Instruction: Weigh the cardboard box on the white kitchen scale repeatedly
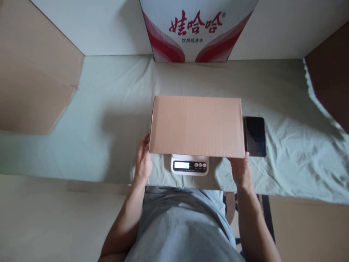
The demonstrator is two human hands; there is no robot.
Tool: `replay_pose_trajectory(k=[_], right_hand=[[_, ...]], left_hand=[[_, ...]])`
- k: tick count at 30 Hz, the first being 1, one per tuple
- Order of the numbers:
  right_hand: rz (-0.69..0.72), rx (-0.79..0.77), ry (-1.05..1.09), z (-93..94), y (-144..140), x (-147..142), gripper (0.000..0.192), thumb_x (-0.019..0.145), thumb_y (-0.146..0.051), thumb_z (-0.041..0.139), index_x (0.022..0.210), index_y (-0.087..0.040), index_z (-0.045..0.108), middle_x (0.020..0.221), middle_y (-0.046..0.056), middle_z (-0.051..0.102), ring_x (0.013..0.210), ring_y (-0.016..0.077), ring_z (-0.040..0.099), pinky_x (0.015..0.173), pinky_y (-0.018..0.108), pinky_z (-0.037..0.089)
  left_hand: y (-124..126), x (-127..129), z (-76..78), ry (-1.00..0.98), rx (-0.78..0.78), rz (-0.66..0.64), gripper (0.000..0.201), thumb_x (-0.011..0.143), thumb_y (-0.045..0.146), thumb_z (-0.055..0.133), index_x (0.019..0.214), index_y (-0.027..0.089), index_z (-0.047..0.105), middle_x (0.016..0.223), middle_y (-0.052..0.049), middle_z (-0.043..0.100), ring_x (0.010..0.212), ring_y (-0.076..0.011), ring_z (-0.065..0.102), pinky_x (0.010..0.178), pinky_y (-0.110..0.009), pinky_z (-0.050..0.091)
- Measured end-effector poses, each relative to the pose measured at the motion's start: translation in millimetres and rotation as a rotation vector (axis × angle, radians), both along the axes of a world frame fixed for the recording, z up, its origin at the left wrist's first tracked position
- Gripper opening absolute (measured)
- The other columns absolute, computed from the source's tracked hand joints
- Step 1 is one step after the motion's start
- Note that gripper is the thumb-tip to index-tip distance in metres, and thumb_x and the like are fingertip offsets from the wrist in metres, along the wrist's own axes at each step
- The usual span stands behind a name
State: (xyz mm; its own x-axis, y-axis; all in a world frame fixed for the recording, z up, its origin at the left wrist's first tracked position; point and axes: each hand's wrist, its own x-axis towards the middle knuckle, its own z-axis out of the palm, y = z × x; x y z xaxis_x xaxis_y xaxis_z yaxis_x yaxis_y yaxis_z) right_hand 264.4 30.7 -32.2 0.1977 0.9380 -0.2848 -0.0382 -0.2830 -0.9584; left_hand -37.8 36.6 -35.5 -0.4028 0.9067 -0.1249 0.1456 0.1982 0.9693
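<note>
A plain brown cardboard box (pixel 196 126) is between my two hands, above a white digital scale (pixel 190 172). My left hand (pixel 143 158) grips the box at its lower left corner, fingers against the side. At the lower right corner, my right hand (pixel 241 169) holds it with the fingers partly hidden underneath. The scale's front shows a lit display and a row of buttons, but the digits cannot be read. Its platform is mostly covered by the box, and I cannot tell whether the two touch.
A black phone (pixel 255 137) lies just right of the box on the pale green cloth (pixel 114 160). A white and red printed carton (pixel 196 47) stands at the back. Large cardboard (pixel 35 72) rises at the left; a dark brown panel (pixel 331 76) at the right.
</note>
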Motion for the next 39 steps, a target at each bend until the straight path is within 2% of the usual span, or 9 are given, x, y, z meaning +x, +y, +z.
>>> replay_pose_trajectory(k=[4, 8, 12, 16, 20, 23, 26, 30, 39], right_hand=[[0.008, 0.024, -0.019, 2.6, 1, 1, 0.059, 0.086, -0.066, 0.030, 0.129, -0.032, 0.051, 0.141, 0.005, 0.053, 0.140, 0.0281, 0.040, 0.115, 0.057, 0.032], [0.016, 0.110, -0.024, 7.9, -2, -2, 0.051, 0.088, -0.059, 0.034, 0.128, -0.033, 0.051, 0.139, 0.003, 0.055, 0.134, 0.0263, 0.046, 0.112, 0.056, 0.036], [-0.066, 0.295, 0.029, 22.5, -6, -14, 0.056, 0.084, -0.063, 0.036, 0.126, -0.031, 0.053, 0.136, 0.005, 0.056, 0.128, 0.0276, 0.052, 0.109, 0.056, 0.038], [-0.058, 0.358, -0.021, 42.2, -2, -28, 0.062, 0.080, -0.068, 0.037, 0.126, -0.030, 0.054, 0.133, 0.006, 0.058, 0.129, 0.0287, 0.050, 0.107, 0.053, 0.040], [-0.068, 0.454, -0.013, 59.5, 21, -32, 0.059, 0.079, -0.068, 0.039, 0.125, -0.034, 0.055, 0.132, 0.004, 0.057, 0.128, 0.0268, 0.049, 0.108, 0.050, 0.040], [-0.043, 0.486, -0.051, 63.9, 48, -30, 0.061, 0.079, -0.070, 0.036, 0.128, -0.036, 0.049, 0.135, 0.002, 0.053, 0.131, 0.0259, 0.047, 0.109, 0.048, 0.039], [-0.024, 0.447, -0.087, 56.3, 75, -29, 0.064, 0.079, -0.071, 0.031, 0.131, -0.036, 0.044, 0.138, 0.003, 0.050, 0.133, 0.0258, 0.046, 0.108, 0.047, 0.039], [-0.049, 0.413, -0.076, 37.5, 99, -27, 0.061, 0.080, -0.068, 0.033, 0.129, -0.034, 0.046, 0.138, 0.005, 0.051, 0.133, 0.0257, 0.046, 0.107, 0.047, 0.039], [-0.023, 0.343, -0.012, 15.7, 109, -27, 0.059, 0.082, -0.066, 0.036, 0.130, -0.033, 0.047, 0.140, 0.004, 0.052, 0.134, 0.0241, 0.046, 0.107, 0.047, 0.041]], left_hand=[[1, -5, -3.2, 0.003, -0.030, -0.003, 0.042, 0.089, 0.049, 0.045, 0.122, 0.025, 0.057, 0.122, -0.006, 0.065, 0.116, -0.0222, 0.059, 0.106, -0.040, 0.042], [-1, -7, 2.6, -0.079, 0.000, -0.055, 0.041, 0.088, 0.049, 0.047, 0.119, 0.026, 0.060, 0.127, -0.007, 0.063, 0.122, -0.0237, 0.055, 0.108, -0.041, 0.041], [-12, 0, 21.3, -0.174, 0.100, -0.046, 0.045, 0.089, 0.051, 0.043, 0.123, 0.026, 0.058, 0.130, -0.007, 0.061, 0.123, -0.0251, 0.055, 0.107, -0.044, 0.043], [-14, 14, 43.0, -0.148, 0.138, -0.048, 0.043, 0.088, 0.052, 0.045, 0.123, 0.029, 0.058, 0.127, -0.006, 0.062, 0.126, -0.0258, 0.053, 0.106, -0.045, 0.046], [10, 25, 58.2, -0.196, 0.257, -0.100, 0.044, 0.088, 0.054, 0.045, 0.125, 0.032, 0.054, 0.131, -0.005, 0.059, 0.130, -0.0263, 0.049, 0.104, -0.045, 0.047], [39, 29, 63.0, -0.122, 0.336, -0.113, 0.049, 0.086, 0.057, 0.047, 0.128, 0.031, 0.050, 0.133, -0.005, 0.056, 0.131, -0.0267, 0.048, 0.109, -0.046, 0.041], [65, 33, 59.7, -0.044, 0.343, -0.123, 0.054, 0.087, 0.059, 0.045, 0.131, 0.029, 0.046, 0.137, -0.006, 0.052, 0.131, -0.0267, 0.048, 0.111, -0.046, 0.037], [87, 37, 45.2, -0.009, 0.257, -0.139, 0.051, 0.088, 0.059, 0.042, 0.130, 0.029, 0.047, 0.134, -0.007, 0.054, 0.127, -0.0266, 0.050, 0.105, -0.046, 0.042], [109, 33, 13.8, -0.018, 0.181, -0.146, 0.053, 0.087, 0.060, 0.043, 0.128, 0.027, 0.049, 0.135, -0.010, 0.053, 0.126, -0.0260, 0.050, 0.108, -0.046, 0.038]])
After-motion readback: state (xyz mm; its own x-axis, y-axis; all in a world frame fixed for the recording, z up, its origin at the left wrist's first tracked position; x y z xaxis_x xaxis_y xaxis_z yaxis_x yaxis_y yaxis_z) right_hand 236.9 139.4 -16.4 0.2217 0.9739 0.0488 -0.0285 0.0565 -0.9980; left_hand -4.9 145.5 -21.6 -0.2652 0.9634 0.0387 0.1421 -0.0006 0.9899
